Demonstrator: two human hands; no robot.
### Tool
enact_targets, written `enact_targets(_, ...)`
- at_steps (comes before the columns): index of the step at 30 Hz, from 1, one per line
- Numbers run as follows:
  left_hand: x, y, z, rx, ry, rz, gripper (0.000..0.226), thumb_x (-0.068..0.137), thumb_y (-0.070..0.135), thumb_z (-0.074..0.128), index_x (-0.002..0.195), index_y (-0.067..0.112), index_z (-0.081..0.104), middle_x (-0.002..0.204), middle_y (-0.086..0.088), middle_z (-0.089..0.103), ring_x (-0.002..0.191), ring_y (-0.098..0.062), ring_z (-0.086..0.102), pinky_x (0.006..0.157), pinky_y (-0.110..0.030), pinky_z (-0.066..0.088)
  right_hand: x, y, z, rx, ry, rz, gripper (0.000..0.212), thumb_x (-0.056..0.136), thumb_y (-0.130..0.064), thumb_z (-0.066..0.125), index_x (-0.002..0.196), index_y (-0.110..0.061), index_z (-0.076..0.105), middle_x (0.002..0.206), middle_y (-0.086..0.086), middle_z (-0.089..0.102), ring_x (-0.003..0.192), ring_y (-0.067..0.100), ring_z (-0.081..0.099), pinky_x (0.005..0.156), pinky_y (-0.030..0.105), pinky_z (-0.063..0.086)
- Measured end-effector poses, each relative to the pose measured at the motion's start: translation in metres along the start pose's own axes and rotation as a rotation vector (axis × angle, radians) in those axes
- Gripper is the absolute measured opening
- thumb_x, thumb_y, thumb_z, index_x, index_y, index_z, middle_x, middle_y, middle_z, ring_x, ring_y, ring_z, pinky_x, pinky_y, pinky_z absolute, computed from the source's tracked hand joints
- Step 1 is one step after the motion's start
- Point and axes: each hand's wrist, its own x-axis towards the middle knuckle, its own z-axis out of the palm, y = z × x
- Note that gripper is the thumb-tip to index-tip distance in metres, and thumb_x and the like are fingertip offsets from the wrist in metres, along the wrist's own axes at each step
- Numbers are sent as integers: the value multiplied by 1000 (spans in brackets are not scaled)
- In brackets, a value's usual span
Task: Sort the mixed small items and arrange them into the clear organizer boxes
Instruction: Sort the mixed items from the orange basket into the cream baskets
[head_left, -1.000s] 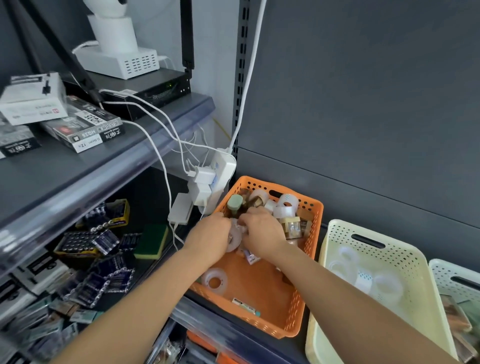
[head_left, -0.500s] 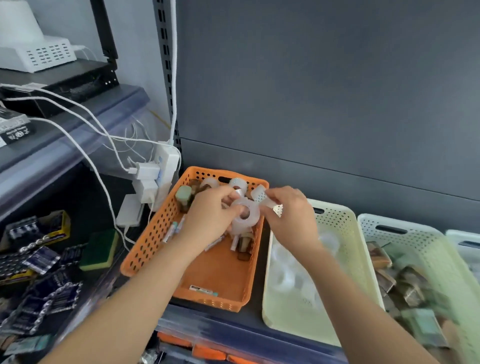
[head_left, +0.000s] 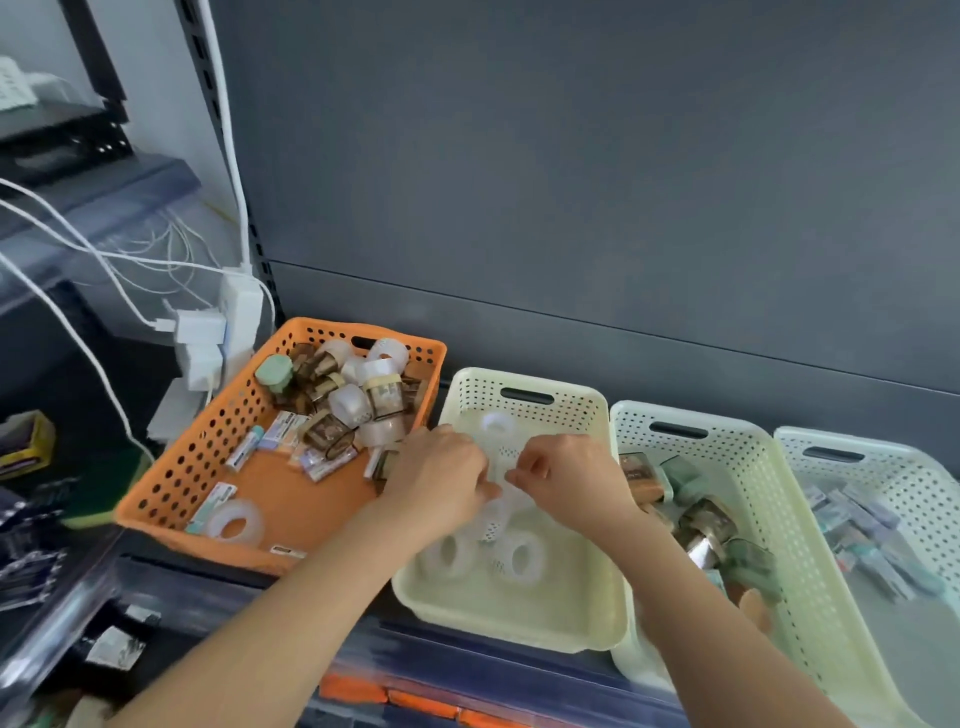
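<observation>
left hand (head_left: 441, 480), right hand (head_left: 574, 486) seemingly pinch tape roll (head_left: 496, 512) over cream basket (head_left: 467, 397), grey shelf (head_left: 519, 662)

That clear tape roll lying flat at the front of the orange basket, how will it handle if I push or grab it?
The clear tape roll is probably light and fairly stiff: a thick ring with an open core. Lying flat on the orange basket floor, it should slide rather than roll unless tipped on edge. Its glossy surface may be slippery.
</observation>
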Motion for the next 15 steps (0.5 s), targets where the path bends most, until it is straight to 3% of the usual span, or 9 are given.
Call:
enact_targets(5, -7, -17, -6, -146, 102, -47, 29, 91, 45, 54, 97, 23, 73, 97, 6, 63, 97, -15, 47, 80, -29, 38, 9, -3, 4, 2, 8, -32, 19, 86, -42, 63, 88, -24, 70, 83, -8, 68, 79, 14, 59, 64, 25, 41)
enact_targets(9, -13, -49, -20, -173, 206, -181, 20, 91, 36, 57, 94, 24, 72, 97, 7, 62, 98, -15, 51, 80, -32, 44, 22, -21, 1, 28, 66, -112, 16, 86, -40, 62, 87, -26, 68, 83, -11, 65, 82, 12, 60, 55, 22, 40)
enact_targets(12, -19, -82, -26, -134, 188, -318, 19, 90, 26, 58, 104, 21, 70, 106, 1, 60, 104, -21, 51, 82, -39, 47, 33, -46, 1, 84, 109, -265, 17, 86, -38, 64, 89, -23, 70, 87, -8, 64, 90, 12, 56, 72, 30, 47)
enact_targets(15, -23, -111, -25, -84, 86, -411, 36, 88, 21, 58, 123, 19, 61, 116, -6, 55, 108, -27, 52, 85, -42, 49, 45, -78, 7, -10, 55, -440, 24, 84, -41, 63, 93, -21, 71, 91, -3, 66, 95, 18, 51, 81, 33, 44)
